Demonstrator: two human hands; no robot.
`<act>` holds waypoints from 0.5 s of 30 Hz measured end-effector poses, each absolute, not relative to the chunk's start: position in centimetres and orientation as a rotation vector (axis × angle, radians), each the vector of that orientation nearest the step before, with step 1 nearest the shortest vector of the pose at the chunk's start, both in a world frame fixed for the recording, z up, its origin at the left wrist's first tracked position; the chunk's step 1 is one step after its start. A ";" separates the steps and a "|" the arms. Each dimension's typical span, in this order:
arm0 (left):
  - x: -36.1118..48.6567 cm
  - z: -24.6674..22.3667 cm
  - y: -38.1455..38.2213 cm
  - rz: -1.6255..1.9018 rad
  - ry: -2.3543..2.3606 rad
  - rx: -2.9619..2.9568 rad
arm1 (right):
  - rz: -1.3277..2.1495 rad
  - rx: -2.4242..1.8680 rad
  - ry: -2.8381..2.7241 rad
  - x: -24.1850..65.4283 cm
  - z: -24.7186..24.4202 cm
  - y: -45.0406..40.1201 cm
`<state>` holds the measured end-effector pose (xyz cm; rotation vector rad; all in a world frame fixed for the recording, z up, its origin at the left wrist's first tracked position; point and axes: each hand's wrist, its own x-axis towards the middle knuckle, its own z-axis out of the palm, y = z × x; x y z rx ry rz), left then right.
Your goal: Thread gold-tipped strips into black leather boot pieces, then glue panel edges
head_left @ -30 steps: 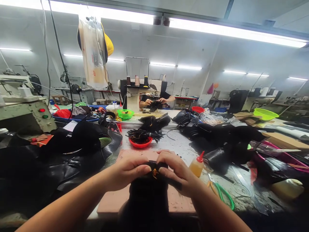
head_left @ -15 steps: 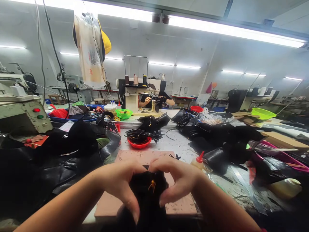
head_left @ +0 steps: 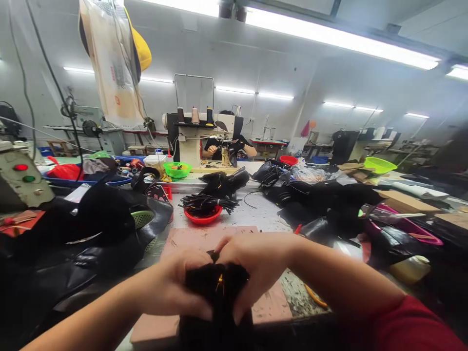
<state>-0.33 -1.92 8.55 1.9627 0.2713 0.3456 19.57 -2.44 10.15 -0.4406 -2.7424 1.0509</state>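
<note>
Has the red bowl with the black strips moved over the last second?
No. Judged against the sewing machine, the red bowl kept its place, just beyond the pink board; all three slid left in the picture together, so the view likely turned.

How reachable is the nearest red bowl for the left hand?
Likely reachable, yes: only pink board and tabletop seem to lie between the left hand and red bowl, though that hand holds black material.

Blk. item (head_left: 223,304), matte, held both sides, w/ small gold-col. detail (head_left: 220,281) nr. top (type unclear); btm. ctr. of frame, lower pt. lost in shadow.
</note>
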 end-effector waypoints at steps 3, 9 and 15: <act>-0.6 8.8 -1.1 0.467 0.338 1.944 | 1.108 -0.435 -2.532 20.0 9.9 -2.3; -0.6 7.3 -0.2 0.570 0.415 1.936 | 1.058 -0.417 -2.320 20.2 8.3 -1.5; -0.8 5.5 1.7 1.437 0.867 1.770 | 0.475 -0.605 -2.241 23.6 11.2 0.5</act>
